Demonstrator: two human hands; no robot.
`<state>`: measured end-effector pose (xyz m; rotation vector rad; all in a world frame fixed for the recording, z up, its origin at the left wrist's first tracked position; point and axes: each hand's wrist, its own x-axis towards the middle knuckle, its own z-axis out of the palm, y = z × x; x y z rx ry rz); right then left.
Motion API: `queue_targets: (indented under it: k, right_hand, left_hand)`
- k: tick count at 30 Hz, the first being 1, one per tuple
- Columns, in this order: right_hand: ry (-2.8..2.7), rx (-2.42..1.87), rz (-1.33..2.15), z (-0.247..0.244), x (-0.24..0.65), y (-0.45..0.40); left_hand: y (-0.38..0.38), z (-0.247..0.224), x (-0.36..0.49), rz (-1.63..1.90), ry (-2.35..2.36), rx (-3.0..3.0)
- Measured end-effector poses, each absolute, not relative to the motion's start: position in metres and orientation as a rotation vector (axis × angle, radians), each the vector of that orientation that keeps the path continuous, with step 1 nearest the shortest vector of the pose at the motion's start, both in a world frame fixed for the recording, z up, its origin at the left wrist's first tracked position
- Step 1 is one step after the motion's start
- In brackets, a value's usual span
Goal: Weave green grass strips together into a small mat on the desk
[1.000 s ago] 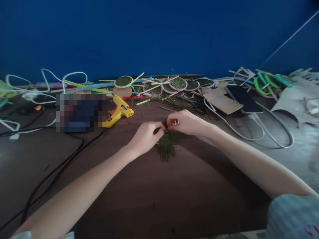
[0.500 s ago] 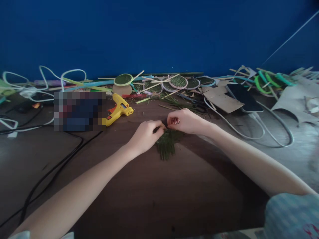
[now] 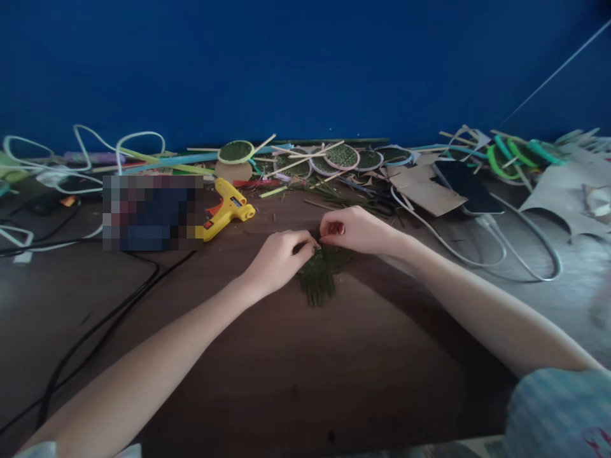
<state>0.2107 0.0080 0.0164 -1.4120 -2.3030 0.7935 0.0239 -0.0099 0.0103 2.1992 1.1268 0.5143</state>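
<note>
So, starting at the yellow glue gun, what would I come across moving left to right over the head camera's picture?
Yellow glue gun → left hand → green strips → right hand → dark phone → grey sheet.

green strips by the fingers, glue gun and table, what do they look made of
Green strips: probably grass or leaf, fairly matt; thin, dark, uneven at the ends. Glue gun: likely moulded plastic, smooth; even yellow colour, rounded contours. Table: wood or wood-look laminate, I can't tell which; brown with faint streaks and a sheen at right.
</note>
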Motion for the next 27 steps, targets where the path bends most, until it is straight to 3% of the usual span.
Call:
queue_targets:
  k: [8, 19, 27]
  right_hand:
    - [-2.426, -1.224, 0.790, 0.015, 0.217, 0.005]
    - [-2.391, -1.274, 0.819, 0.014, 0.214, 0.005]
    - [-2.358, -1.262, 0.805, 0.011, 0.212, 0.008]
  left_hand:
    - [-0.010, 0.010, 0.023, 0.485, 1.156, 2.228]
    - [-0.011, 0.006, 0.023, 0.536, 1.118, 2.298]
    - [-0.019, -0.007, 0.028, 0.562, 1.011, 2.975]
